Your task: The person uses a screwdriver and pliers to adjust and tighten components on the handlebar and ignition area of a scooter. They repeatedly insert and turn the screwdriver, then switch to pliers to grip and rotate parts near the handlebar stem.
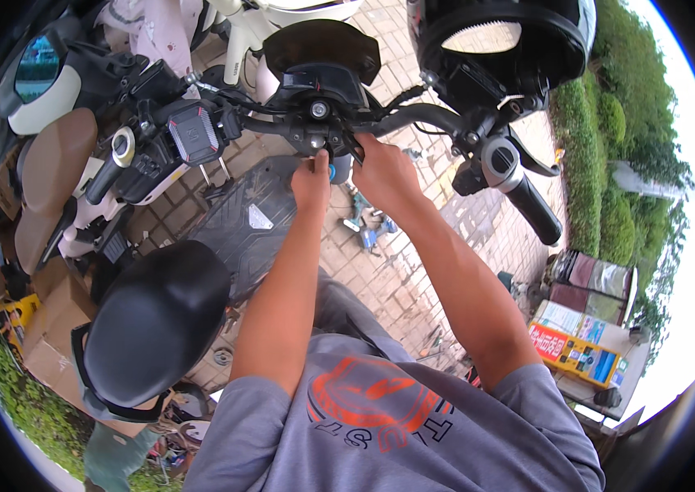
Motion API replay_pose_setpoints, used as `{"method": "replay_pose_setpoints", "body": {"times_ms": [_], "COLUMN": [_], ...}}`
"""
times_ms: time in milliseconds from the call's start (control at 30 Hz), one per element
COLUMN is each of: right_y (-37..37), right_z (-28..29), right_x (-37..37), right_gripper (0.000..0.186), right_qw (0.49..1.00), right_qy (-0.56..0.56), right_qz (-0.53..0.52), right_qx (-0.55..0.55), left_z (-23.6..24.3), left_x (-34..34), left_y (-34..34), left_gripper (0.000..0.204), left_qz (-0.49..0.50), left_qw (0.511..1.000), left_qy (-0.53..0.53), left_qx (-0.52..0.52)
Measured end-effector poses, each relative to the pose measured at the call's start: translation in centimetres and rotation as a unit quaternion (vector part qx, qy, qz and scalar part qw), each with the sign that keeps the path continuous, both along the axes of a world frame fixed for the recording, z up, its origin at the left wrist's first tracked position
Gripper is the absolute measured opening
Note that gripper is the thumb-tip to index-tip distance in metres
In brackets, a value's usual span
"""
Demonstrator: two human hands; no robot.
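Note:
Both my hands are at the middle of an electric scooter's handlebar (pixel 425 115), just below the round silver lock (pixel 319 109) and the dark windscreen (pixel 323 49). My left hand (pixel 311 187) is closed with its thumb up by the shiny round fitting under the bar. A small blue piece (pixel 332 171) shows at its right side; what it grips is hidden. My right hand (pixel 386 175) curls close beside it, fingers bent around a slim black part (pixel 356 149) whose kind I cannot make out. Its fingertips are partly hidden behind the handlebar.
To the left are the scooter's black seat (pixel 159 320), dark footboard (pixel 257 217) and a phone holder (pixel 193 131). A black helmet (pixel 560 33) hangs at upper right above the right grip (pixel 538 211). Blue-green tools (pixel 374 232) lie on the paving. Other scooters and a cardboard box (pixel 61 336) stand left.

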State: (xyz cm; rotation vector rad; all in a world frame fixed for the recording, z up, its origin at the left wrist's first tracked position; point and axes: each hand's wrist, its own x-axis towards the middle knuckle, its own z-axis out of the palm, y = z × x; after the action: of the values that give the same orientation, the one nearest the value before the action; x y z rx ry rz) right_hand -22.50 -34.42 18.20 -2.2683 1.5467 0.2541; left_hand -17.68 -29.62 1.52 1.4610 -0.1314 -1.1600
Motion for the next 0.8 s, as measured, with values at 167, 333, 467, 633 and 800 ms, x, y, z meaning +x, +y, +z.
{"method": "replay_pose_setpoints", "body": {"times_ms": [167, 333, 467, 633, 800], "right_y": [-0.4, 0.5, -0.3, -1.1, -0.2], "right_z": [-0.1, 2.4, 1.5, 1.0, 0.9], "right_x": [0.8, 1.5, 3.1, 4.5, 5.2], "right_gripper": [0.034, 0.035, 0.037, 0.039, 0.038], "right_qw": [1.0, 0.999, 0.993, 0.987, 0.991], "right_qy": [-0.004, -0.037, 0.051, 0.118, 0.091], "right_qz": [-0.004, 0.034, 0.108, 0.11, 0.101], "right_qx": [0.006, 0.005, 0.012, 0.004, 0.011], "left_z": [-2.3, -3.1, -3.2, -5.5, -6.0], "left_x": [-0.3, -0.6, -1.0, -1.6, -1.8], "left_y": [0.0, 0.3, 0.2, -0.3, -0.4], "left_gripper": [0.037, 0.031, 0.028, 0.036, 0.042], "left_qz": [-0.028, -0.04, -0.025, -0.06, -0.074], "left_qw": [0.999, 0.997, 0.989, 0.997, 0.997], "left_qy": [0.035, 0.063, 0.137, 0.04, -0.011], "left_qx": [-0.026, -0.032, -0.051, -0.016, 0.011]}}
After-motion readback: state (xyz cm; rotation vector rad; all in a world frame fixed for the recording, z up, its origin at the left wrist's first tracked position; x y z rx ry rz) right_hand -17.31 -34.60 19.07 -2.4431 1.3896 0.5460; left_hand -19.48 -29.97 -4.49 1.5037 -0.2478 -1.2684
